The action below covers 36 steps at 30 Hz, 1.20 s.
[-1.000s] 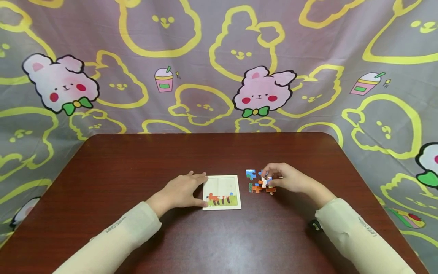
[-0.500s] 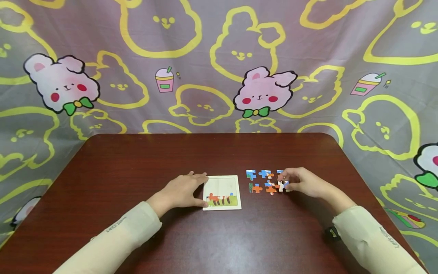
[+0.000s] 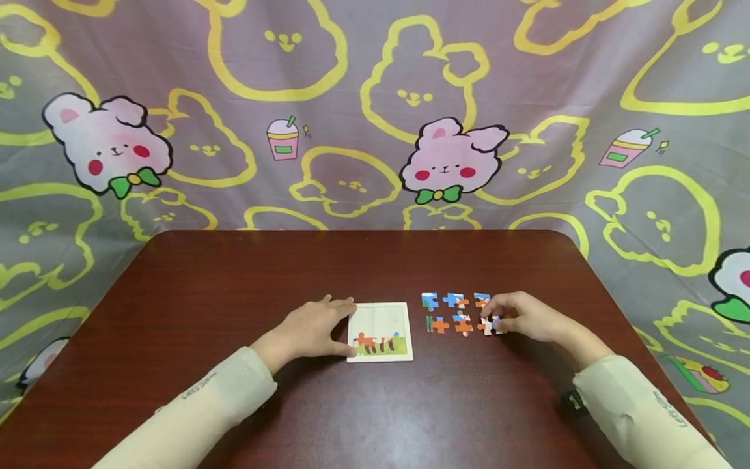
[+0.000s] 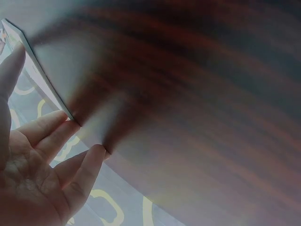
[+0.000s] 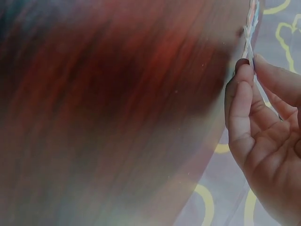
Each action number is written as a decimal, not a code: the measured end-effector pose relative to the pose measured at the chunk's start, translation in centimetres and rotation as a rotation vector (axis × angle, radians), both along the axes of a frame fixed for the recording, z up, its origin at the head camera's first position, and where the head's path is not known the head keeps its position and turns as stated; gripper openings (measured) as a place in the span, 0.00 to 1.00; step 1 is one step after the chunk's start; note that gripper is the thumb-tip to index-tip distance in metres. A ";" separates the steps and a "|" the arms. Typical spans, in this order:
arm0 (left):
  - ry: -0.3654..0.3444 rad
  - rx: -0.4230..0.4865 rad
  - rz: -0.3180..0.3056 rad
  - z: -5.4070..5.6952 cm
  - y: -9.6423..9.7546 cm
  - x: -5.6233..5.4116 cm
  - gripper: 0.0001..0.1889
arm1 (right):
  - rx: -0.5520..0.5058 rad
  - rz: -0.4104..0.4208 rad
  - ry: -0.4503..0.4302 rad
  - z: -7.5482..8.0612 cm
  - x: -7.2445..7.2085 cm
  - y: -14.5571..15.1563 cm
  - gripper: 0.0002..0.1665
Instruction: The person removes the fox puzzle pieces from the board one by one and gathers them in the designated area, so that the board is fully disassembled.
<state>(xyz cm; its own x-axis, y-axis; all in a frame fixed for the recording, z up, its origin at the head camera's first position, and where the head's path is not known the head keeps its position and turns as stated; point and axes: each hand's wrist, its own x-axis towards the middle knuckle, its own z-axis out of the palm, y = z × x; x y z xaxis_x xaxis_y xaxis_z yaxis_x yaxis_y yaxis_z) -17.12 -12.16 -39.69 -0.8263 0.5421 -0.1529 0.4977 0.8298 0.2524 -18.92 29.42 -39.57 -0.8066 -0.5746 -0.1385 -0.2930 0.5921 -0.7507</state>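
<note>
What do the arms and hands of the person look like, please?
The left sleeve and right sleeve are long and cream-coloured, each with dark lettering near its end, too small to read surely. A black object, perhaps a strapped device, shows by the right wrist. The left hand and right hand wear no gloves.

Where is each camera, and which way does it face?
Head: on the head, facing forward and down at table, board, puzzle pieces, curtain; left hand, right hand, sleeves show.
Left wrist: on that wrist, facing table and board's edge; left palm shows.
Right wrist: on that wrist, facing table and pieces; right palm shows.
Head and left wrist share the board.
</note>
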 end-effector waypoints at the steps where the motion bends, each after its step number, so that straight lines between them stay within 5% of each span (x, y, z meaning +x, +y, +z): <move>1: 0.000 0.001 0.000 0.0 0.0 0.0 0.44 | 0.001 -0.001 -0.001 0.0 0.0 0.0 0.11; 28: 0.013 0.002 -0.009 -0.3 -0.1 0.0 0.45 | 0.096 -0.020 0.129 0.2 -0.3 1.3 0.12; 36: 0.021 -0.004 -0.015 -0.2 -0.1 -0.1 0.45 | 0.083 -0.027 0.133 0.8 -0.7 -0.3 0.09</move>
